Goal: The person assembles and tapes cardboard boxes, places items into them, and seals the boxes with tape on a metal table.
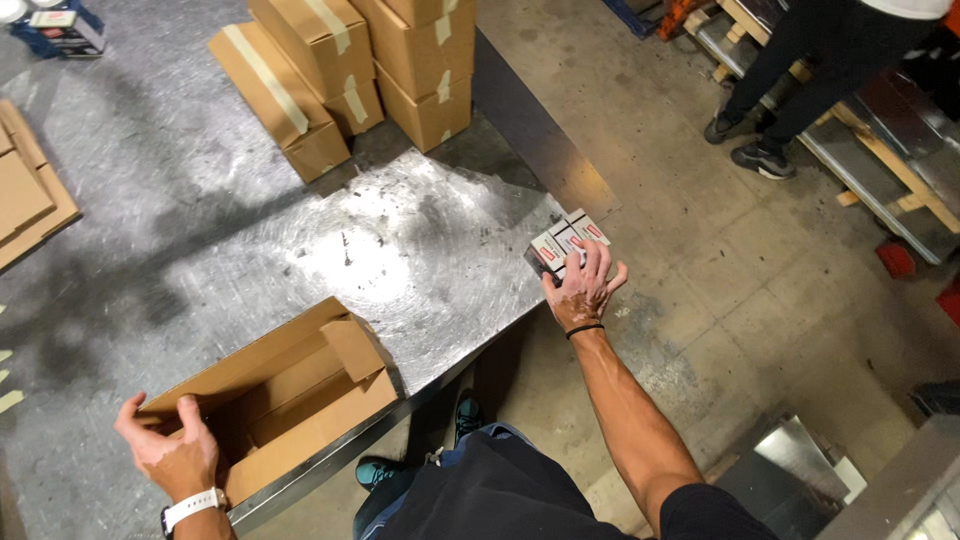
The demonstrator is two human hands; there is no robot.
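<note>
the right hand (583, 290) lies spread on small white packs (566, 243) at the worktop (400, 240) edge, 3 o'clock. the left hand (172, 452) grips the open box (275, 395) rim, 7 o'clock. best to close the fingers round the whole stack and keep the box steady.

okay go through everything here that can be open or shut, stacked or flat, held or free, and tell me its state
open carton: flaps up, on its side.
left hand: gripping the carton's edge.
right hand: resting on the small packs.
small packs: bundled, at the table's corner.
taped cartons: sealed, stacked.
flat cardboard: folded flat.
</note>
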